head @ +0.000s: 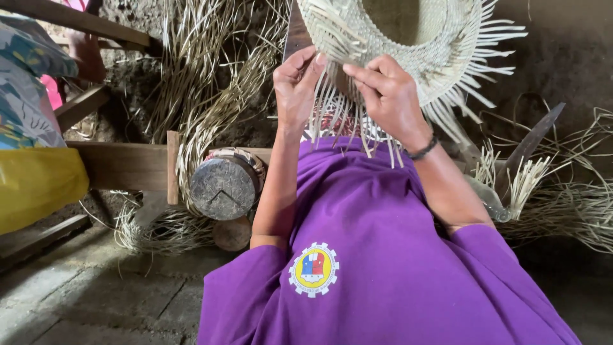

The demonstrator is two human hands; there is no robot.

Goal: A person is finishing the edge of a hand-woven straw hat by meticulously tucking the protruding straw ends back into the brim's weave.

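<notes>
Both hands work at the near rim of a half-woven straw hat (408, 38), which sits at the far middle of the view with its pale crown turned up and cut off by the top edge. Loose flat strips fan out all around its brim and hang down toward the person's lap. The left hand (295, 86) has its thumb and fingers pressed together, pinching a few of these hanging straw strips (332, 112) just under the brim. The right hand (386, 96) is curled beside it, fingertips closed on neighbouring strips; a dark wristband (424, 149) circles that wrist. The two hands are near each other, not touching.

The person's purple shirt (383, 255) fills the near middle and bears a round badge (313, 269), yellow with a white toothed edge and a small red, white and blue shield inside; its lettering is too small to make out.

At the left edge a yellow plastic bag (35, 185) bulges, partly cut off, with a patterned cloth (25, 76) above it, also cropped. A wooden bench frame (121, 166) runs from the left toward the person. Just beside its end stands a round wooden block (223, 187), its flat grey top scored. A long bundle of raw straw (204, 83) trails from the far left down behind that block. On the right, a dark blade-like piece (530, 144) sticks up among more straw scraps (562, 204); what it is cannot be told. Something pink at the far left corner is mostly hidden.
</notes>
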